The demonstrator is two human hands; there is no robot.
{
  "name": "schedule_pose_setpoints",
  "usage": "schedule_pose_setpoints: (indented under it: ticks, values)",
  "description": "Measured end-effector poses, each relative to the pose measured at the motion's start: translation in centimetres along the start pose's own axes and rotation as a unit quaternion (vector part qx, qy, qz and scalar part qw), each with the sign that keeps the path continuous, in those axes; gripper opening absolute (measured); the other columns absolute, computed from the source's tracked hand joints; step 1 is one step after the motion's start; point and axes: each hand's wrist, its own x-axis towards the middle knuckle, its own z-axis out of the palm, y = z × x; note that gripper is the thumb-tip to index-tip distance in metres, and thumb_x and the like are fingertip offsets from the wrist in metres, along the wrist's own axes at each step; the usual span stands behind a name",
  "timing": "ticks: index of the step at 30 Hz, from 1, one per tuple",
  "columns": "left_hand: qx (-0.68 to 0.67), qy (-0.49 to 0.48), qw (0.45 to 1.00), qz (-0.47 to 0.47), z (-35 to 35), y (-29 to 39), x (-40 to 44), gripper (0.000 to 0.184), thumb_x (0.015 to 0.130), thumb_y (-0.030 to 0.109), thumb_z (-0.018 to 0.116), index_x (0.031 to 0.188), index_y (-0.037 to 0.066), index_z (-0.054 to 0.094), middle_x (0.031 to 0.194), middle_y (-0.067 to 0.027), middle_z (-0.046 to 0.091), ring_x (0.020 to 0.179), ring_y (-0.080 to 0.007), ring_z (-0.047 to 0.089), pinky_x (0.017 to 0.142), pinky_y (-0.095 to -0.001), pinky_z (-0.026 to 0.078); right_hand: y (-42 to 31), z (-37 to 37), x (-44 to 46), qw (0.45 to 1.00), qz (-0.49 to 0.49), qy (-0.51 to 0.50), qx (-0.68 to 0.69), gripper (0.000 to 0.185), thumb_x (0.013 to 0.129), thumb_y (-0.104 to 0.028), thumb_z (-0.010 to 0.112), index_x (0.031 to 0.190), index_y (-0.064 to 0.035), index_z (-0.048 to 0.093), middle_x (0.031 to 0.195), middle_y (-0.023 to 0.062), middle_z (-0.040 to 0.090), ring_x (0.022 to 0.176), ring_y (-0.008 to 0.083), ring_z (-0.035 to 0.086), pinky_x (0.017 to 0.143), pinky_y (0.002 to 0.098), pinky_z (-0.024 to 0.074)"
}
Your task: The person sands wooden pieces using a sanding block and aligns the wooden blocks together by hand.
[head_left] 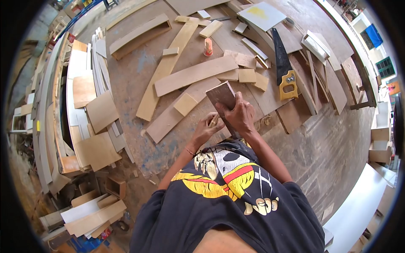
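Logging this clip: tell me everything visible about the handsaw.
The handsaw has a long, dark, metal-looking blade narrowing toward its far end, and a yellow handle with an enclosed grip opening and shiny fasteners. It lies among wood pieces, blade pointing forward, to the right of the left hand and right hand; neither touches it.

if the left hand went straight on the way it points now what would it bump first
Probably the brown wood piece gripped by the right hand, just ahead and to the right of the left hand. Depth is unclear, so it might pass underneath.
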Motion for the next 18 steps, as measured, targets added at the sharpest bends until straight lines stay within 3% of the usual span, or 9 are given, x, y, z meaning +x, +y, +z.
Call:
schedule_pose_setpoints:
  ticks: [2, 3, 5, 8, 12, 14, 15, 17, 18]
  values:
    - [-0.161, -0.027, 0.986, -0.029, -0.2, -0.3, -0.3, 0.054, 0.084, 0.051, 0.055, 0.108, 0.003, 0.052, 0.078, -0.0032, 0.056, 0.068, -0.0093, 0.053, 0.064, -0.0231, 0.045, -0.6, -0.1, 0.0, 1.000, 0.026, 0.002, 0.000, 0.047, 0.071, -0.038, 0.072, 0.086, -0.0005, 0.049, 0.076, 0.0222, 0.064, 0.073, 0.0378, 0.063, 0.064, 0.0426, 0.0483]
    - [-0.161, -0.027, 0.986, -0.030, -0.2, -0.4, -0.4, 0.054, 0.084, 0.051, 0.055, 0.108, 0.003, 0.052, 0.078, -0.0032, 0.056, 0.068, -0.0093, 0.053, 0.064, -0.0231, 0.045, -0.7, 0.0, 0.0, 1.000, 0.027, 0.001, 0.000, 0.047, 0.071, -0.038, 0.072, 0.086, -0.0005, 0.049, 0.076, 0.0222, 0.064, 0.073, 0.0378, 0.063, 0.064, 0.0426, 0.0483]
    - [-0.291, -0.010, 0.953, -0.084, -0.2, -0.4, -0.6, 0.071, 0.084, 0.066, 0.037, 0.111, 0.002, 0.049, 0.080, -0.0041, 0.056, 0.068, -0.0101, 0.053, 0.064, -0.0225, 0.045, -0.8, 0.1, 0.2, 0.999, 0.018, 0.021, 0.024, 0.047, 0.071, -0.038, 0.072, 0.086, -0.0004, 0.049, 0.076, 0.0216, 0.064, 0.073, 0.0367, 0.063, 0.065, 0.0419, 0.0485]
    - [-0.198, -0.006, 0.979, -0.057, -0.9, -3.3, 0.1, 0.082, 0.081, 0.073, 0.026, 0.109, 0.000, 0.050, 0.079, -0.0041, 0.056, 0.068, -0.0108, 0.054, 0.062, -0.0227, 0.046, -1.7, -0.5, -0.5, 0.998, -0.013, 0.029, 0.061, 0.046, 0.071, -0.037, 0.073, 0.086, 0.0001, 0.049, 0.075, 0.0233, 0.063, 0.070, 0.0375, 0.063, 0.062, 0.0421, 0.0488]
    - [-0.157, 0.074, 0.985, 0.013, -0.3, -2.3, 0.3, 0.072, 0.086, 0.066, 0.032, 0.106, -0.001, 0.051, 0.077, -0.0037, 0.056, 0.069, -0.0103, 0.054, 0.060, -0.0236, 0.046, -3.2, -0.5, -2.1, 0.998, -0.050, 0.023, 0.031, 0.046, 0.072, -0.035, 0.073, 0.086, 0.0007, 0.048, 0.074, 0.0248, 0.063, 0.067, 0.0390, 0.063, 0.059, 0.0427, 0.0487]
    - [-0.168, 0.034, 0.985, 0.022, -0.4, -1.0, 0.0, 0.068, 0.084, 0.062, 0.045, 0.107, -0.002, 0.052, 0.077, -0.0030, 0.056, 0.070, -0.0091, 0.053, 0.060, -0.0238, 0.045, -2.5, 0.3, -2.0, 0.997, -0.058, 0.045, 0.037, 0.046, 0.072, -0.036, 0.073, 0.085, 0.0007, 0.048, 0.072, 0.0258, 0.062, 0.064, 0.0400, 0.062, 0.055, 0.0434, 0.0481]
    - [-0.167, 0.034, 0.985, 0.020, -0.5, -0.5, -0.2, 0.068, 0.084, 0.062, 0.045, 0.107, -0.002, 0.052, 0.077, -0.0030, 0.056, 0.070, -0.0091, 0.053, 0.060, -0.0238, 0.045, -1.9, 0.4, -1.3, 1.000, -0.005, 0.027, 0.007, 0.048, 0.071, -0.039, 0.072, 0.085, 0.0000, 0.048, 0.073, 0.0243, 0.063, 0.066, 0.0399, 0.062, 0.058, 0.0436, 0.0481]
    - [-0.069, 0.034, 0.996, 0.042, -0.5, 0.1, -0.6, 0.070, 0.076, 0.059, 0.060, 0.109, -0.002, 0.052, 0.079, -0.0027, 0.055, 0.072, -0.0089, 0.052, 0.062, -0.0241, 0.044, -0.3, 1.0, -0.6, 0.999, 0.005, 0.035, 0.005, 0.049, 0.071, -0.040, 0.072, 0.086, -0.0003, 0.048, 0.073, 0.0233, 0.063, 0.067, 0.0394, 0.063, 0.059, 0.0435, 0.0480]
    - [-0.070, 0.035, 0.996, 0.043, -0.4, 0.4, -0.4, 0.070, 0.076, 0.059, 0.060, 0.109, -0.002, 0.052, 0.079, -0.0027, 0.055, 0.072, -0.0089, 0.052, 0.062, -0.0241, 0.044, 0.0, 0.9, -0.2, 0.999, 0.011, 0.045, 0.003, 0.050, 0.071, -0.041, 0.072, 0.087, -0.0007, 0.048, 0.073, 0.0224, 0.064, 0.068, 0.0390, 0.063, 0.061, 0.0435, 0.0479]
